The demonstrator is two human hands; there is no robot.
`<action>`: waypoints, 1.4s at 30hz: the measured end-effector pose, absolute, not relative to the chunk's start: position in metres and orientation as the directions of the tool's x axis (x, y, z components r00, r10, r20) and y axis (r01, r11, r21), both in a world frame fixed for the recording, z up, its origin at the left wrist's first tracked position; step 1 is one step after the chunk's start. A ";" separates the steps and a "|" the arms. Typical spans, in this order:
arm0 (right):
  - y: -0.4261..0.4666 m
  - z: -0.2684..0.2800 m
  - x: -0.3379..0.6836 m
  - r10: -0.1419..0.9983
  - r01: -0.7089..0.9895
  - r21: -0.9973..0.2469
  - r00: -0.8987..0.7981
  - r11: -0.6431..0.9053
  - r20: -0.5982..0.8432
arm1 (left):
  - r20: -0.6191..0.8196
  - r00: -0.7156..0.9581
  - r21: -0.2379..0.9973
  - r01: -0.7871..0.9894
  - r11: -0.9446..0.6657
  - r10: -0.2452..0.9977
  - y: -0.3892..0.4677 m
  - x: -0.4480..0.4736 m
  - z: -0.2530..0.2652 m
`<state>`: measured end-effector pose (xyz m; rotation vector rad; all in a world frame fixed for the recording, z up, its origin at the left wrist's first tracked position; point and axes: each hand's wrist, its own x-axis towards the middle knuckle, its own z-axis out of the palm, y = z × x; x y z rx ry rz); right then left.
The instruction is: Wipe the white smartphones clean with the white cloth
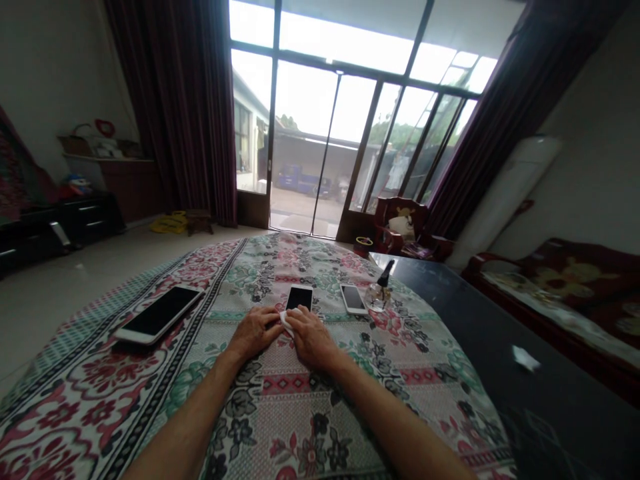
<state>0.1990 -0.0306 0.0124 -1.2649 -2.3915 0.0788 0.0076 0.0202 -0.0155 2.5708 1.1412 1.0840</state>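
Note:
A smartphone [301, 297] with a dark screen and white edge lies on the flowered tablecloth [320, 413], its near end hidden by my hands. My right hand [311, 339] is closed over a white tissue [289, 323] and presses it at the phone's near edge. At the phone's near left corner rests my left hand [254, 331], palm down with fingers stretched toward the tissue. Right of them lies a second white smartphone [353, 299]. Beside it stands a clear round bottle [379, 298] with a black top. Far to the left is a larger white tablet [160, 313], screen up.
A dark glossy table [440, 313] adjoins on the right, with a crumpled white tissue [526, 359] on it. Beyond stand a wooden armchair [400, 223] and a wooden sofa [565, 287]. Glass doors [305, 153] are ahead, between dark curtains [185, 100].

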 end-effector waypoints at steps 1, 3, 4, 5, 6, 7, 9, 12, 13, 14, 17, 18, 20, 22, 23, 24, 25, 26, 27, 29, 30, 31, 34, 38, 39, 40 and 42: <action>-0.034 0.012 0.200 0.792 0.765 -0.251 -0.498 0.593 0.353 | 0.560 0.458 0.371 0.607 -0.703 0.690 0.020 0.008 -0.015; -0.038 0.012 0.203 0.776 0.743 -0.263 -0.513 0.616 0.367 | 0.551 0.455 0.360 0.626 -0.691 0.699 0.020 0.008 -0.015; -0.039 0.011 0.204 0.768 0.731 -0.270 -0.520 0.626 0.373 | 0.548 0.447 0.362 0.635 -0.683 0.707 0.020 0.008 -0.015; -0.039 0.011 0.206 0.762 0.720 -0.278 -0.526 0.636 0.378 | 0.546 0.438 0.368 0.641 -0.674 0.714 0.020 0.008 -0.016; -0.038 0.011 0.207 0.758 0.712 -0.286 -0.530 0.642 0.381 | 0.545 0.430 0.374 0.644 -0.667 0.720 0.020 0.008 -0.016; -0.035 0.011 0.208 0.757 0.708 -0.293 -0.530 0.643 0.381 | 0.543 0.424 0.380 0.646 -0.662 0.725 0.020 0.008 -0.016; -0.029 0.011 0.210 0.769 0.714 -0.306 -0.521 0.630 0.370 | 0.534 0.434 0.380 0.644 -0.665 0.725 0.020 0.007 -0.017; -0.012 0.009 0.212 0.794 0.740 -0.308 -0.493 0.598 0.356 | 0.521 0.460 0.367 0.640 -0.676 0.719 0.021 0.007 -0.017; -0.006 0.009 0.213 0.800 0.751 -0.303 -0.480 0.587 0.360 | 0.521 0.463 0.363 0.640 -0.677 0.717 0.022 0.007 -0.017; 0.002 0.008 0.214 0.806 0.762 -0.298 -0.465 0.575 0.368 | 0.522 0.465 0.359 0.641 -0.679 0.715 0.022 0.007 -0.017; 0.027 0.008 0.219 0.828 0.800 -0.284 -0.411 0.528 0.382 | 0.515 0.468 0.352 0.649 -0.675 0.719 0.022 0.008 -0.017; 0.035 0.008 0.222 0.836 0.813 -0.282 -0.392 0.510 0.383 | 0.509 0.467 0.353 0.653 -0.670 0.723 0.022 0.008 -0.017; 0.053 0.009 0.226 0.853 0.836 -0.280 -0.352 0.472 0.386 | 0.498 0.465 0.356 0.660 -0.662 0.732 0.022 0.009 -0.016; 0.068 0.010 0.230 0.876 0.860 -0.284 -0.311 0.424 0.368 | 0.493 0.469 0.355 0.661 -0.661 0.733 0.021 0.010 -0.014; 0.074 0.011 0.231 0.889 0.870 -0.288 -0.291 0.399 0.352 | 0.491 0.469 0.356 0.661 -0.661 0.734 0.020 0.010 -0.013; 0.079 0.011 0.232 0.901 0.879 -0.292 -0.275 0.377 0.337 | 0.491 0.468 0.358 0.661 -0.659 0.735 0.020 0.010 -0.012; 0.082 0.012 0.233 0.909 0.885 -0.295 -0.263 0.361 0.323 | 0.490 0.466 0.362 0.661 -0.658 0.737 0.019 0.010 -0.012; 0.084 0.012 0.233 0.914 0.888 -0.296 -0.257 0.351 0.314 | 0.489 0.463 0.366 0.661 -0.656 0.739 0.019 0.010 -0.011; 0.083 0.012 0.233 0.916 0.891 -0.294 -0.255 0.347 0.308 | 0.489 0.460 0.370 0.660 -0.654 0.741 0.019 0.010 -0.011; 0.078 0.011 0.232 0.915 0.894 -0.284 -0.257 0.347 0.312 | 0.489 0.459 0.371 0.660 -0.653 0.742 0.019 0.010 -0.011; 0.073 0.011 0.232 0.911 0.894 -0.275 -0.263 0.355 0.319 | 0.491 0.458 0.369 0.661 -0.653 0.741 0.019 0.010 -0.011; 0.066 0.011 0.231 0.904 0.891 -0.265 -0.275 0.368 0.328 | 0.494 0.457 0.366 0.662 -0.653 0.740 0.019 0.010 -0.012; 0.041 0.011 0.231 0.872 0.868 -0.238 -0.341 0.435 0.350 | 0.500 0.456 0.357 0.666 -0.655 0.736 0.020 0.010 -0.014; 0.003 0.012 0.233 0.835 0.829 -0.237 -0.403 0.506 0.373 | 0.510 0.464 0.348 0.659 -0.667 0.725 0.020 0.010 -0.015; -0.006 0.012 0.234 0.831 0.824 -0.238 -0.410 0.514 0.376 | 0.515 0.464 0.346 0.657 -0.670 0.721 0.020 0.010 -0.015; -0.015 0.011 0.234 0.829 0.821 -0.238 -0.415 0.519 0.375 | 0.520 0.463 0.344 0.655 -0.673 0.718 0.020 0.011 -0.015; -0.031 0.011 0.233 0.834 0.825 -0.242 -0.409 0.511 0.370 | 0.527 0.461 0.344 0.652 -0.675 0.714 0.020 0.010 -0.015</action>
